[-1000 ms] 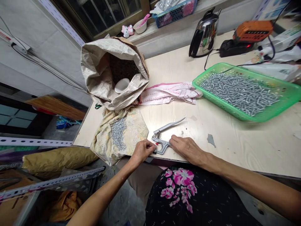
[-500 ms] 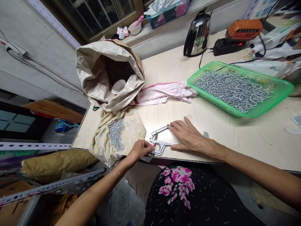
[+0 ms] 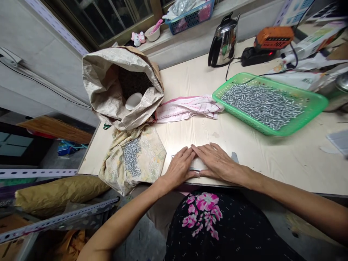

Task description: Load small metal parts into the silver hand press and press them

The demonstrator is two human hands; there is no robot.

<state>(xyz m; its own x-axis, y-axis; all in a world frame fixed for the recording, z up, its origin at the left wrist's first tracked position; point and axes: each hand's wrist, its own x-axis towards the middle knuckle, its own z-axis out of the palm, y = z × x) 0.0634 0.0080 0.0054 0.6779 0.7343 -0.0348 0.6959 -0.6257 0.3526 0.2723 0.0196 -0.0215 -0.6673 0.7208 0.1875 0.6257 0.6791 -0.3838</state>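
Observation:
A grey metal plier-like tool (image 3: 195,169) lies at the table's front edge, mostly hidden under both hands; a strip of handle shows between them. My left hand (image 3: 179,165) is closed over its head end, fingers on the far side and thumb on the near side. From the right, my right hand (image 3: 216,161) is closed round the handle ends, its fingertips meeting those of the left. Left of the hands, small silver metal pins (image 3: 132,158) lie heaped on a patterned yellowish cloth (image 3: 152,154). What sits in the tool's jaws is hidden.
A green basket (image 3: 312,108) full of similar metal pins stands at right. An open sack (image 3: 95,79) with a white scoop (image 3: 133,101) inside stands at back left, beside a pink-white towel (image 3: 187,108). Behind are a kettle (image 3: 224,41) and an orange battery (image 3: 274,37) on a charger.
My left hand has gone from pinching at the tool's jaw to closing over the tool, meeting my right hand. The tool is now largely covered. The view has shifted slightly.

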